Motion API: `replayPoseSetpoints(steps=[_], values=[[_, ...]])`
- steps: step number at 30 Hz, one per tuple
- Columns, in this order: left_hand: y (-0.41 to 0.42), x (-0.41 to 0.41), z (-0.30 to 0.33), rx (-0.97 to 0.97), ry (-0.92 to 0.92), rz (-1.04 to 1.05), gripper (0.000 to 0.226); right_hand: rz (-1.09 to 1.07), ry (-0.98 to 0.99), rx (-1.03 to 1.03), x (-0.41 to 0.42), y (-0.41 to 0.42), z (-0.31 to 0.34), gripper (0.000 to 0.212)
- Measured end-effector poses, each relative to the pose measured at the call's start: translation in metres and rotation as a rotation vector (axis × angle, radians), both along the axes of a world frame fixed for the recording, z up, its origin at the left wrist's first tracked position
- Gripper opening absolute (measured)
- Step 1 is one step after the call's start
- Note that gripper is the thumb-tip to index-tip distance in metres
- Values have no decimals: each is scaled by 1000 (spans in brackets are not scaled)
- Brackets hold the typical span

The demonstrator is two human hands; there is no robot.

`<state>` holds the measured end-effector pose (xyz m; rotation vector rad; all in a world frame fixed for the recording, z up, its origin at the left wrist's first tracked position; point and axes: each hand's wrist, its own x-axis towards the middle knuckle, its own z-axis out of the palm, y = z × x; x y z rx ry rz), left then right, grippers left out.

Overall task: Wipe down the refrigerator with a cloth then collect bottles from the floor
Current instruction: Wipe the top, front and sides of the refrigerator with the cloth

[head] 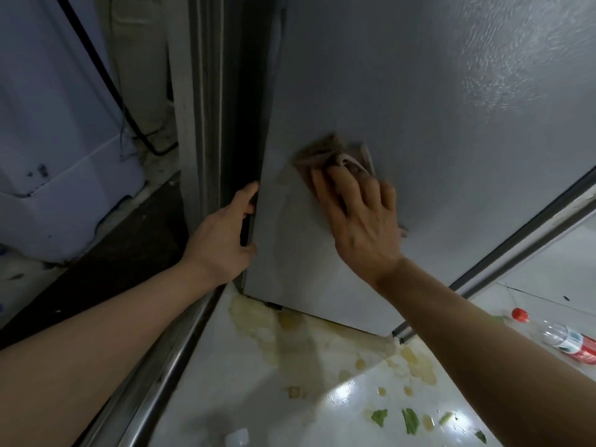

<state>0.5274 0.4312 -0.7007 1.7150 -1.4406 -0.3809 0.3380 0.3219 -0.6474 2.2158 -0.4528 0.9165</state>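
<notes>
While pressing the brown cloth (325, 156) flat against the grey refrigerator side panel (403, 91), right hand (361, 217) spread, fingers straight, cloth bunched ahead of the fingertips toward upper left. Left hand (225, 233) curled round the panel's front corner edge, thumb on the grey face, fingers hidden in the dark gap. Lower panel beneath both hands likely not yet wiped. Down right on the white floor (290, 398), a clear plastic bottle (561, 337), red cap and label, lying on its side, nearer the right arm. Yellowish spill (258, 321) and green vegetable scraps (409, 421) between.
</notes>
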Motion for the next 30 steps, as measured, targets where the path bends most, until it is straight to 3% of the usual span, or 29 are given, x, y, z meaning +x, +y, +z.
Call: replayPoseSetpoints(steps=[2, 5, 7, 9, 13, 16, 24, 30], values=[[2, 2, 0, 18, 22, -3, 92, 4, 97, -58, 3, 0, -16, 45], [2, 6, 1, 39, 32, -13, 91, 12, 514, -124, 6, 10, -47, 47], [2, 8, 2, 44, 47, -30, 90, -24, 646, -110, 9, 17, -53, 53], [3, 11, 0, 53, 62, -42, 85, -27, 594, -94, 13, 17, -48, 50], [7, 20, -10, 38, 73, 12, 77, 21, 196, -29, 30, 10, -13, 45], [7, 27, -19, 41, 52, 56, 75, 7, 113, -59, 43, 9, -12, 44], [12, 34, -45, 44, -57, 114, 72, 16, 363, -107, 53, 10, -81, 47], [15, 35, -46, 75, -63, 101, 71, -77, 727, -57, 47, 27, -118, 55]])
